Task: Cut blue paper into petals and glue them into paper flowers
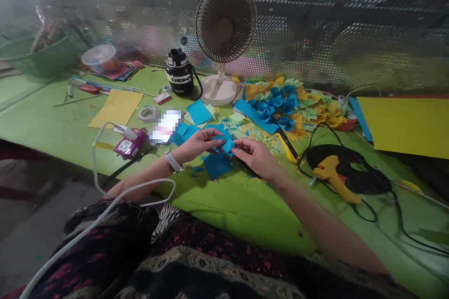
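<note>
A small blue paper flower point(228, 144) with separate petals is held up over the table between my two hands. My left hand point(200, 145) pinches its left side between thumb and fingers, below a white wristband. On the other side, my right hand point(255, 156) grips a petal edge with its fingertips closed. Beneath the hands lies a blue paper square point(216, 165). Another blue square point(199, 112) rests farther back, on pale green paper. Small green and yellow paper scraps point(247, 126) are scattered just behind my hands.
Behind stand a fan point(224, 23) and a black bottle point(179, 74). Blue, yellow and green paper flowers point(280, 103) are heaped at the back right. A yellow glue gun point(336, 180) with cables lies right. A phone point(166, 127) and a purple power adapter point(130, 144) sit left.
</note>
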Demonstrator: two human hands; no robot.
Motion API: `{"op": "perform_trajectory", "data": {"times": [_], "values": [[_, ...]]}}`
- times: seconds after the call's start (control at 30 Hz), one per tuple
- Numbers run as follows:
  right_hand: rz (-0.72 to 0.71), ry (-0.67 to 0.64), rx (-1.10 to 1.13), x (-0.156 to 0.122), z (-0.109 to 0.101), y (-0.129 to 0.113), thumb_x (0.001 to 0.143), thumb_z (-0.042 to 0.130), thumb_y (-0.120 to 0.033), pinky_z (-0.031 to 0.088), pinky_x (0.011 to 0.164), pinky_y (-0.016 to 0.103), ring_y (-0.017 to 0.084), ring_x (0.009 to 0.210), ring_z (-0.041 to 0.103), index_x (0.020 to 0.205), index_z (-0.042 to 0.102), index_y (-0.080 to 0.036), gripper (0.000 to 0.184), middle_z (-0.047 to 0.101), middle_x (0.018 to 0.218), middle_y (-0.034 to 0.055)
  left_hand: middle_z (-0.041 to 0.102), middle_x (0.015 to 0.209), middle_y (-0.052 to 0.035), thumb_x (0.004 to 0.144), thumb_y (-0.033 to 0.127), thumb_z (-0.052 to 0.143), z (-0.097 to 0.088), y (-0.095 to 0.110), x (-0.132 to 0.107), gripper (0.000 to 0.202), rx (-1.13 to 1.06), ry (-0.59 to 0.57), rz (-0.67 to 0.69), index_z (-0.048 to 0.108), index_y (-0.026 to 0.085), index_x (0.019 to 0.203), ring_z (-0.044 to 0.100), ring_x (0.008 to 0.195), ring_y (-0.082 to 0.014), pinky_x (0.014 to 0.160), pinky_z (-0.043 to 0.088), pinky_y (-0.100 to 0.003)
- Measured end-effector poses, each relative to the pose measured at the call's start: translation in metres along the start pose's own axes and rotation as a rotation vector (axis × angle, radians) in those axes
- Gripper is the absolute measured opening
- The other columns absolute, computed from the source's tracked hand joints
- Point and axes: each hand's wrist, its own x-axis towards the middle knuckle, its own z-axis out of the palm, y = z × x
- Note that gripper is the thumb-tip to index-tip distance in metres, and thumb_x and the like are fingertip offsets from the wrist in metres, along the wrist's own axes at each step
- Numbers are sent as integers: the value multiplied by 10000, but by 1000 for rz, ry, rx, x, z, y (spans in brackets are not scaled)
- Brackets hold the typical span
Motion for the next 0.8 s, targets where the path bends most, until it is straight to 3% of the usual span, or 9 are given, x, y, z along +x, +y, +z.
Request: {"op": "perform_trajectory", "data": {"times": [0.4, 0.8], "values": [[37, 146, 98, -5, 21, -7, 724, 759, -372, 561, 753, 318, 153, 729, 677, 911, 701, -198, 262, 736, 867, 19, 721, 820, -20, 737, 305, 843, -5, -12, -7, 425, -153, -48, 22, 600, 127, 1036, 691, 698, -102, 637, 530, -205], [67, 146, 178, -5, 20, -3, 720, 770, -382, 546, 758, 318, 144, 710, 655, 905, 719, -210, 257, 733, 823, 3, 713, 807, -7, 726, 303, 850, -5, -10, -8, 428, -185, -88, 34, 614, 132, 1038, 681, 691, -99, 675, 529, -230]]}}
